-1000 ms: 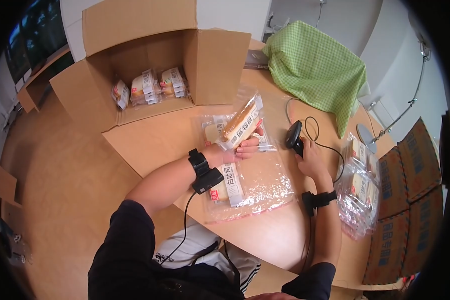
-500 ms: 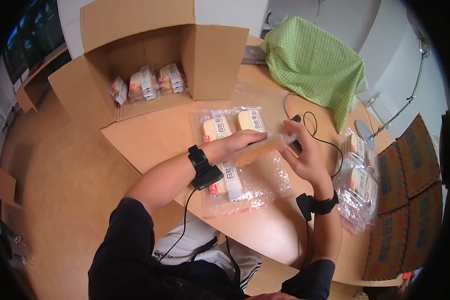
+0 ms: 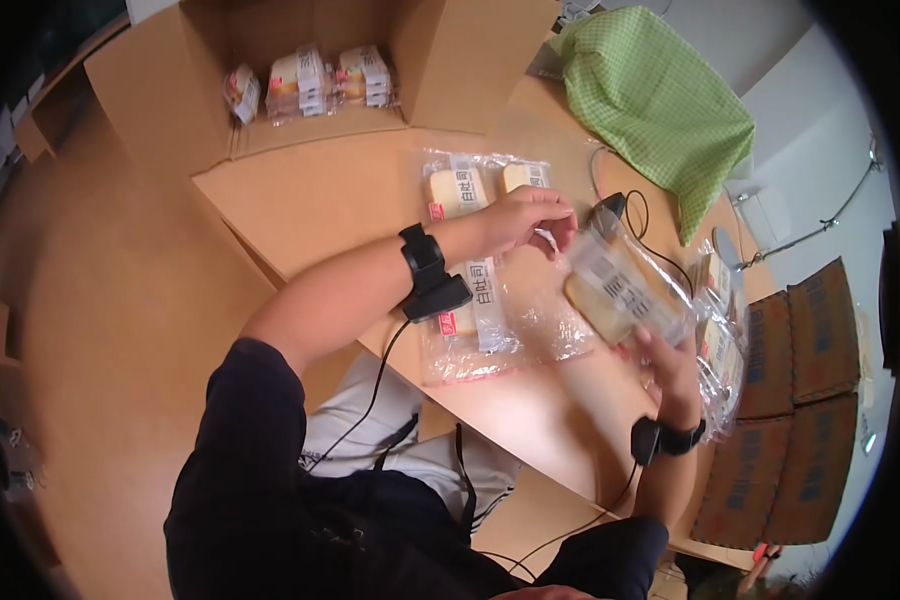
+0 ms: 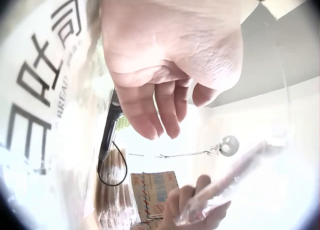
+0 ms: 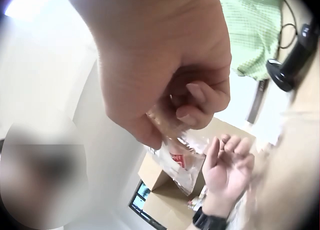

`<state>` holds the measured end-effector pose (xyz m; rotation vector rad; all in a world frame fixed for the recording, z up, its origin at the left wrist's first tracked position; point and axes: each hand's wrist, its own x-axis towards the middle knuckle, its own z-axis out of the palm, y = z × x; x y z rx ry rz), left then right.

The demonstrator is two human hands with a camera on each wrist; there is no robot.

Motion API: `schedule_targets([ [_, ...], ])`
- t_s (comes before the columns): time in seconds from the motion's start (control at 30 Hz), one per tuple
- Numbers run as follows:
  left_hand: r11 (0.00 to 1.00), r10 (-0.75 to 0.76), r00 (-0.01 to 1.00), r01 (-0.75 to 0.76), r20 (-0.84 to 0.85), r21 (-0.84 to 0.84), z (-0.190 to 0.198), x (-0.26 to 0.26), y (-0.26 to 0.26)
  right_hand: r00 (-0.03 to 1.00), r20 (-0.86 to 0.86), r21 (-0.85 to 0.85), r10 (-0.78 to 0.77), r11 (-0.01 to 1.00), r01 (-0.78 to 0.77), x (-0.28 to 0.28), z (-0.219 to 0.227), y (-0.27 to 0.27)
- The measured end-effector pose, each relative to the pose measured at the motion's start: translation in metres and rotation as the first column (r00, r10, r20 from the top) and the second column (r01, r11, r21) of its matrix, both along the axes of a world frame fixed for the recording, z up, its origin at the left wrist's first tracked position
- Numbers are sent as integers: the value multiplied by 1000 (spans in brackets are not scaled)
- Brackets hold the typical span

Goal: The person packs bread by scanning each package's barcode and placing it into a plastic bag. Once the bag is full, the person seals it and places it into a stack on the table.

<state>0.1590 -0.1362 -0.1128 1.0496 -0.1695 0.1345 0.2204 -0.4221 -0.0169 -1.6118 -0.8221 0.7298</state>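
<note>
At the far left we see an open cardboard box (image 3: 470,65) standing on the bench (image 3: 310,200), its mouth towards us, with wrapped bread packs (image 3: 298,80) in it, some of them stacked. Next comes a bare forearm with a black wrist camera (image 3: 435,295) strapped on. By it we find flat packs on the bench: an upper-left pack (image 3: 457,190), a lower pack (image 3: 475,300) partly hidden by the forearm, and an upper-right pack (image 3: 523,177). They lie with a clear plastic bag (image 3: 540,350); we cannot tell whether they are inside it or on top.

The left hand (image 3: 530,220) hovers above these packs, its fingers loosely bent and parted from the thumb, with nothing in hold. Just right of it we make out a black scanner (image 3: 610,208), its cable curled beside it.

Further right, the held bread pack (image 3: 625,290) is up in the air above the bench, tilted, its printed band facing the head camera. A green checked cloth (image 3: 655,110) drapes over something behind it. The right hand (image 3: 670,365) pinches the pack's near edge, fingers and thumb closed on it. Beyond, we see more packs in clear wrapping (image 3: 720,350) near the edge and, at the far right, printed brown cartons (image 3: 780,420).
</note>
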Motion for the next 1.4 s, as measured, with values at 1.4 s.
schedule_targets([
  [1.4, -14, -204, 909, -373, 362, 928, -3, -34, -55, 786, -491, -169, -376, 926, 337, -63, -72, -63],
])
